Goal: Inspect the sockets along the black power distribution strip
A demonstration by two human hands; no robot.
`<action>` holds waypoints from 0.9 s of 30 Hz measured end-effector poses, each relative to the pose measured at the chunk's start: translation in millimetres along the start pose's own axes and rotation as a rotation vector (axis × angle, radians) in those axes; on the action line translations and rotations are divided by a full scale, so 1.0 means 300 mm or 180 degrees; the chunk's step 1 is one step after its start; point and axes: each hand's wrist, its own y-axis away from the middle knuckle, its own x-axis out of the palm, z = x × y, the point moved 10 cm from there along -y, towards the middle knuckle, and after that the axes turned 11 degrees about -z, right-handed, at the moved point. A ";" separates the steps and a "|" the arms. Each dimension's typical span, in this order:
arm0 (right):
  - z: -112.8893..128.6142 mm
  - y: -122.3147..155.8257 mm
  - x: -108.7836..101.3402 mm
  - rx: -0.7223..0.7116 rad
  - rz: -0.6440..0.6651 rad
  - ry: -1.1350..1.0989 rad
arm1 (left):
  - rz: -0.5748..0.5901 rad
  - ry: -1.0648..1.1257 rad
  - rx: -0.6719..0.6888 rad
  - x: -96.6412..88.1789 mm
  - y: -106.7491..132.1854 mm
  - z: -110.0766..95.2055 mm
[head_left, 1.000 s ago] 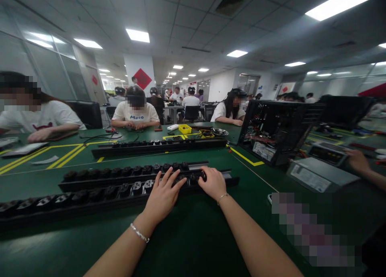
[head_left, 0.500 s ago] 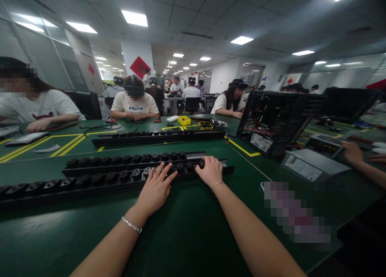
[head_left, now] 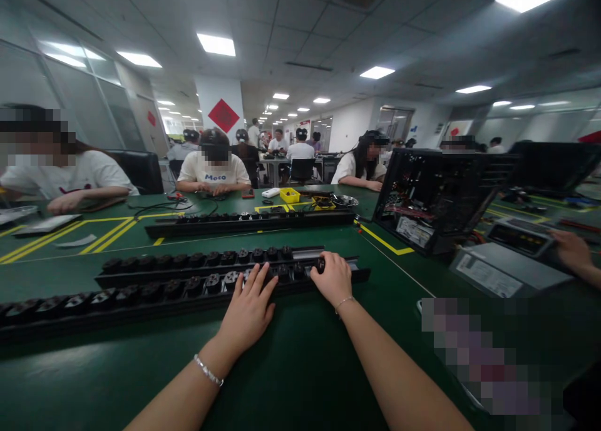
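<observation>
A long black power strip (head_left: 154, 293) with many sockets lies across the green table (head_left: 300, 368) in front of me. My left hand (head_left: 248, 311) rests flat on its near edge, fingers spread and stretched toward the sockets. My right hand (head_left: 334, 279) is curled over the strip's right end, fingers bent around a black socket part I cannot make out clearly. A second black strip (head_left: 206, 260) lies just behind the first, touching it.
A third strip (head_left: 248, 221) lies farther back, by yellow floor-tape lines. An open black computer case (head_left: 436, 199) and a grey power supply box (head_left: 502, 271) stand at right, where another person's hand (head_left: 575, 251) rests. Several seated people work along the far edge.
My left hand has slid back a little toward me, off the sockets. The right hand stays curled on the strip's right end. The view shifted slightly.
</observation>
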 end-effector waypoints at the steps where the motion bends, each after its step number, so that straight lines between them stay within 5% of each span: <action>1: 0.000 -0.001 0.004 -0.0017 0.0017 -0.0023 | -0.0025 0.0028 -0.0003 -0.007 -0.001 -0.001; 27: -0.080 -0.056 0.034 0.0216 0.0112 0.0361 | 0.0394 0.0740 -0.0301 0.000 0.005 -0.008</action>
